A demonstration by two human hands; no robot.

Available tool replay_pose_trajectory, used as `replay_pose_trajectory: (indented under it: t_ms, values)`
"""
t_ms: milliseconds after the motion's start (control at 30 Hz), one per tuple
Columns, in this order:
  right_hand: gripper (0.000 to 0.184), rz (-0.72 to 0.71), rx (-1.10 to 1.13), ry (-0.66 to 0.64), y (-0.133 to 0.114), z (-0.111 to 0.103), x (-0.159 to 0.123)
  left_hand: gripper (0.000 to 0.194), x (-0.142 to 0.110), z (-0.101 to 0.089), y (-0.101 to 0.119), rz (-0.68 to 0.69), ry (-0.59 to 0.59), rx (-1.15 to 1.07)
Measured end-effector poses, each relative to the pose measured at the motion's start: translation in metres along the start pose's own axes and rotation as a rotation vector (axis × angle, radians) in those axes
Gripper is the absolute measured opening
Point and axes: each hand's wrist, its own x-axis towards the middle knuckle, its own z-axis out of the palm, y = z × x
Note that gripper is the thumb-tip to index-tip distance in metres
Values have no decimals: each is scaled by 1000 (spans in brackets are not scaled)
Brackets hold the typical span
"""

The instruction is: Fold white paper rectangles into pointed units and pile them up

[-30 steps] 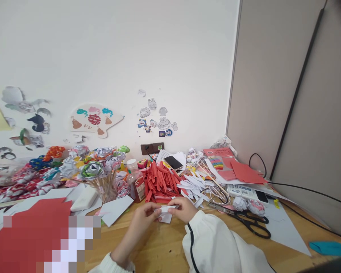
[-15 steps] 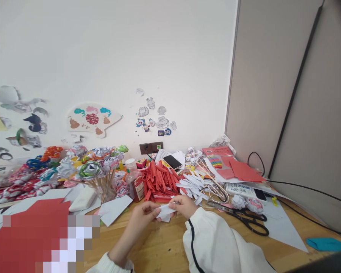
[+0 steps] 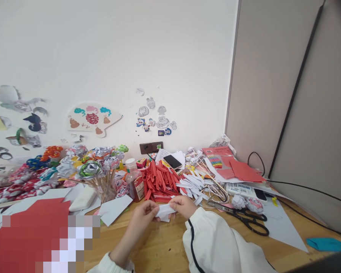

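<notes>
A small piece of white paper (image 3: 165, 211) is held just above the front of the wooden table, its lower part hanging down. My left hand (image 3: 146, 213) pinches its left end between thumb and fingers. At the right end, my right hand (image 3: 184, 207) grips the same paper. Right behind my hands lies a heap of folded red paper strips (image 3: 160, 182). Beside that heap, to the right, is a smaller pile of folded white paper strips (image 3: 192, 185).
Black-handled scissors (image 3: 248, 220) lie to the right on a white sheet. Left of the red heap stands a plastic bottle (image 3: 135, 182). Paper flowers (image 3: 91, 168) on sticks rise at the left, behind large red paper (image 3: 31, 231). A phone (image 3: 172, 162) rests at the back.
The white paper has tilted slightly and shows more of its face between my fingers. Both hands have stayed in nearly the same place.
</notes>
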Motion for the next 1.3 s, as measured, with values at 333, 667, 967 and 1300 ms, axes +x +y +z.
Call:
replay_pose_trajectory:
  t_ms: [333, 667, 967, 1300]
  values:
    - [44, 28, -109, -40, 0, 0, -1, 25, 1, -1, -3, 0, -77, 69]
    - [35, -48, -274, 6, -3, -1, -2, 28, 0, 0, -2, -62, -109, 1]
    - [37, 11, -109, -12, 2, 2, -1, 27, -3, 5, 5, -70, -82, -16]
    - [42, 9, -8, -12, 9, 3, 1, 20, -2, 1, 3, -143, -105, -227]
